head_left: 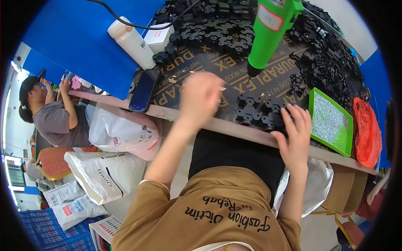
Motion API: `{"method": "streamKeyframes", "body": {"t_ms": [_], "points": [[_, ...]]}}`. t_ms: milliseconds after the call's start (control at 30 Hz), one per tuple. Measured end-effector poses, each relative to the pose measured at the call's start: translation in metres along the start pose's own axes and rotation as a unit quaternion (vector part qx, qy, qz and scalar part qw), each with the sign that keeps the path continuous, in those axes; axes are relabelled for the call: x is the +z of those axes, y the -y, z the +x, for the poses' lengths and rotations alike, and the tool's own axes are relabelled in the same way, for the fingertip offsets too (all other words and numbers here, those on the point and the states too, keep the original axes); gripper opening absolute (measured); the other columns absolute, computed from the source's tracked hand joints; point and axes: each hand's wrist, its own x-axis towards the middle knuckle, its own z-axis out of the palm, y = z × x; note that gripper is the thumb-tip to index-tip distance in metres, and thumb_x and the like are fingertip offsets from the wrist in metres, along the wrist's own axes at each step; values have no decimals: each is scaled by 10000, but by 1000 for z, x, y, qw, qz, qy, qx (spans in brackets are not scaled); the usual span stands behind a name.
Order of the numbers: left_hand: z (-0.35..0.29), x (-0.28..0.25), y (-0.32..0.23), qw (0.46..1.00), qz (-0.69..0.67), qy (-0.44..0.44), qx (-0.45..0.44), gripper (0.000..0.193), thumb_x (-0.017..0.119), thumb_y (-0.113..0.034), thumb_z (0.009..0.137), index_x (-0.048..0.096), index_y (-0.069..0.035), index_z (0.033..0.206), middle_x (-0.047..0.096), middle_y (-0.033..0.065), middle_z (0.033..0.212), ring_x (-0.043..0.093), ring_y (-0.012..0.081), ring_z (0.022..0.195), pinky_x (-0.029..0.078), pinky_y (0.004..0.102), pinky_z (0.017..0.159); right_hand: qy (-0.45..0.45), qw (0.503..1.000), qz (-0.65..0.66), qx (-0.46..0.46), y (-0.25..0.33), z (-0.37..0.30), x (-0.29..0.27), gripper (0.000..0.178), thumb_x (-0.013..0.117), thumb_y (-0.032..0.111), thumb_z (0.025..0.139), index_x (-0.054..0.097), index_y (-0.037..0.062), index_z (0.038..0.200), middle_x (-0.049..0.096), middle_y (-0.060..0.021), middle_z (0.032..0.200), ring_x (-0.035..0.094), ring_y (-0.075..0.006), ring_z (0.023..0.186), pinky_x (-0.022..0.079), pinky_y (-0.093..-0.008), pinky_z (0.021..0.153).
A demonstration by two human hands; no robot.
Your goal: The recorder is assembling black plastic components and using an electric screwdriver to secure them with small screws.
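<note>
Nearest the lens, a tan shirt [217, 209], both forearms reaching up to the bench [234, 127]. Right hand [295, 131] is spread, fingers splayed, touching a cluster of black cross-shaped plastic parts [257, 111] at the bench edge. Left hand [201, 97] is blurred above the bench, just left of those parts; cannot tell whether it pinches anything. Green power tool [270, 29] hangs nose-down just above. Green tray of screws [331, 121] sits right of the right hand, dark phone [144, 90] off to the left
</note>
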Motion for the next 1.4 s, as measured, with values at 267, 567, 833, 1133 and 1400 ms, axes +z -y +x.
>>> {"method": "streamKeyframes", "body": {"t_ms": [267, 567, 833, 1133, 1400], "points": [[50, -59, 149, 911, 407, 64, -22, 523, 680, -407, 800, 545, -82, 1186, 584, 132, 1088, 535, 314, 1046, 469, 416, 857, -53, 997, 55, 29, -8, -15, -4, 364, 682, 106, 767, 616, 52, 1121, 564, -102, 1168, 484, -319, 1124, 385, -423, 961], [58, -35, 123, 880, 433, 189, -54, 370, 609, -247, 856, 517, -172, 1206, 620, 92, 1013, 576, 287, 988, 496, 449, 767, -93, 994, 56, 14, -7, -20, -5, 197, 655, 55, 770, 657, 42, 967, 587, -104, 1088, 519, -318, 1056, 416, -415, 910], [15, -43, 46, 939, 273, 207, -17, 315, 640, -175, 813, 549, -96, 1104, 615, 107, 970, 545, 313, 974, 446, 418, 806, -62, 984, 150, -79, 23, 11, 3, 210, 663, 1, 721, 659, 54, 924, 601, -92, 1030, 552, -317, 975, 447, -409, 839], [4, -88, 45, 976, 46, 189, -94, 740, 781, -88, 619, 459, -41, 1284, 502, 151, 1266, 433, 323, 1213, 362, 378, 1028, 87, 952, 154, -250, 74, 123, 48, 328, 578, 21, 753, 556, 2, 1080, 582, -144, 1081, 547, -312, 1062, 462, -379, 899], [-24, -65, 56, 963, -61, 177, -195, 579, 714, 31, 664, 513, -43, 1202, 529, 102, 1163, 522, 252, 1091, 424, 318, 935, 216, 924, -20, -315, 91, 187, 126, 216, 544, 38, 787, 610, -7, 988, 610, -133, 1017, 572, -292, 1022, 483, -357, 868]]}}
